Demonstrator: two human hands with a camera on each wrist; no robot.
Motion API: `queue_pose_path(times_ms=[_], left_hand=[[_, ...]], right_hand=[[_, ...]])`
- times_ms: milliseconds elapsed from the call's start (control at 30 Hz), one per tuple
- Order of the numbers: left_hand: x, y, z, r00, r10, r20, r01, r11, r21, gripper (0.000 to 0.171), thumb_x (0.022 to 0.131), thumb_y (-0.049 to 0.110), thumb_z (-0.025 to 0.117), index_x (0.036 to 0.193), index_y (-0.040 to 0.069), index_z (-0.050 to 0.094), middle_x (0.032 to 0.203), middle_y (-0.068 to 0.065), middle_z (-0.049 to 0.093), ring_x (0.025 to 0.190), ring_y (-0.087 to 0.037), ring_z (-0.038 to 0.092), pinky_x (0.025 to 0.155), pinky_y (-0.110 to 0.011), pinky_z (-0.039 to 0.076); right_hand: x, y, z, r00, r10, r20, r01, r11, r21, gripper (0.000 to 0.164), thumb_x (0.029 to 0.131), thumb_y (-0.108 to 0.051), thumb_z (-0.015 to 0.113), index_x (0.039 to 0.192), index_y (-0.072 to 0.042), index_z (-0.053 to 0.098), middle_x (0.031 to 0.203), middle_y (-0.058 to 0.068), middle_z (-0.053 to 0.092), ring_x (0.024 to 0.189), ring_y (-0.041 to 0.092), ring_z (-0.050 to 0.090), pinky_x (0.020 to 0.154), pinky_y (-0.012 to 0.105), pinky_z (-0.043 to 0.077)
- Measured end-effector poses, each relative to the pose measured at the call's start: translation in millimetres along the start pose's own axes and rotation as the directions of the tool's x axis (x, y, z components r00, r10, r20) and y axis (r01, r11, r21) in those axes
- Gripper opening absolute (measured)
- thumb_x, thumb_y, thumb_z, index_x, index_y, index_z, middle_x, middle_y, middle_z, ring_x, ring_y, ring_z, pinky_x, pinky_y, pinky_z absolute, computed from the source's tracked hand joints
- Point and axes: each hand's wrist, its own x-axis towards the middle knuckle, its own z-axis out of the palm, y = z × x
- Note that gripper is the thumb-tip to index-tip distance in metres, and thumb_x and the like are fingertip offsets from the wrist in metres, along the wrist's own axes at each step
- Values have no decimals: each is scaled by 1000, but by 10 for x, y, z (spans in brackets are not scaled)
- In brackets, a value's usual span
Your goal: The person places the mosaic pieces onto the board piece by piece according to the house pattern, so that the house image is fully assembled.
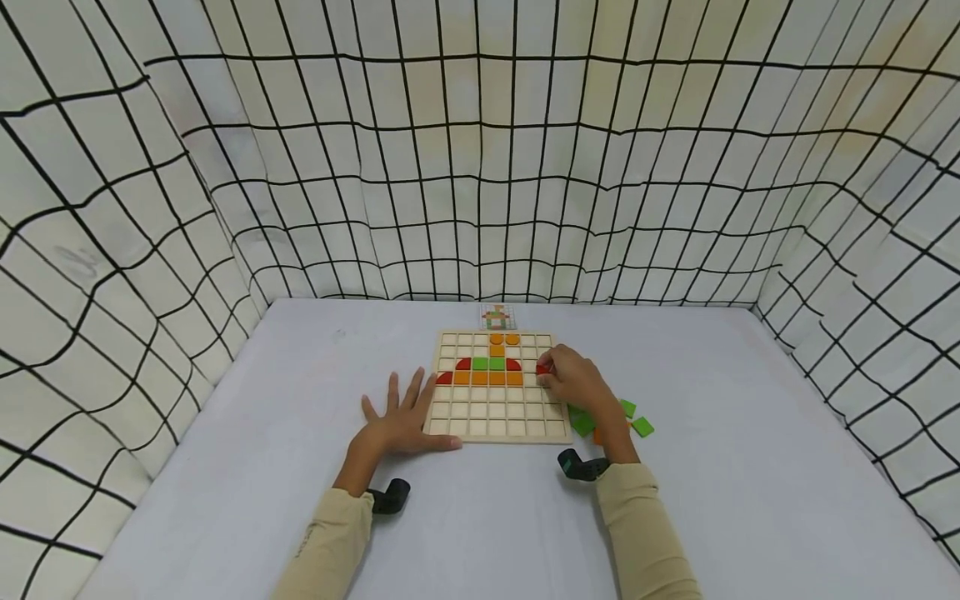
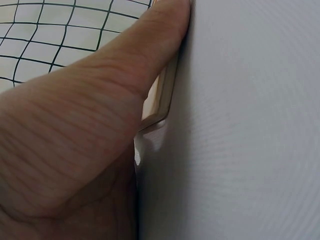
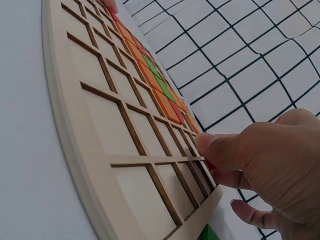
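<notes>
A wooden grid board (image 1: 480, 410) lies on the white table, with orange, green and red tiles set in its upper cells. My left hand (image 1: 402, 427) lies with fingers spread at the board's lower left corner, its thumb along the front edge. Over the board's right side, my right hand (image 1: 576, 379) pinches a small red tile (image 1: 542, 369) between thumb and fingertips. In the right wrist view the thumb (image 3: 220, 147) largely hides that tile. One red quarter-round piece (image 1: 445, 378) sits at the left end of the orange row (image 1: 480, 378).
Loose green tiles (image 1: 642, 427) and an orange one (image 1: 597, 436) lie right of the board, partly under the right forearm. A small pattern card (image 1: 497, 317) lies behind the board. Black netting (image 1: 480, 175) over white walls encloses the table (image 1: 480, 517).
</notes>
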Motion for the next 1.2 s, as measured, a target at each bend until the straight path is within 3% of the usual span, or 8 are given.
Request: queue_pose_path(times_ms=[533, 1200], left_hand=[[-24, 17, -34, 1000, -4, -7, 4, 1000, -5, 121, 73, 73, 67, 159, 16, 3, 165, -12, -10, 147, -46, -20, 102, -80, -11], [-19, 23, -26, 1000, -10, -3, 10, 1000, 0, 121, 73, 74, 66, 159, 17, 3, 166, -11, -10, 147, -46, -20, 102, -80, -10]], right_hand=[[52, -125, 111, 1000, -23, -1, 23, 1000, -21, 25, 93, -26, 68, 111, -9, 64, 105, 3, 63, 92, 16, 61, 83, 39, 51], [85, -135, 138, 997, 61, 45, -62, 998, 21, 23, 90, -25, 72, 108, -11, 64, 99, 1, 62, 86, 15, 56, 84, 37, 49]])
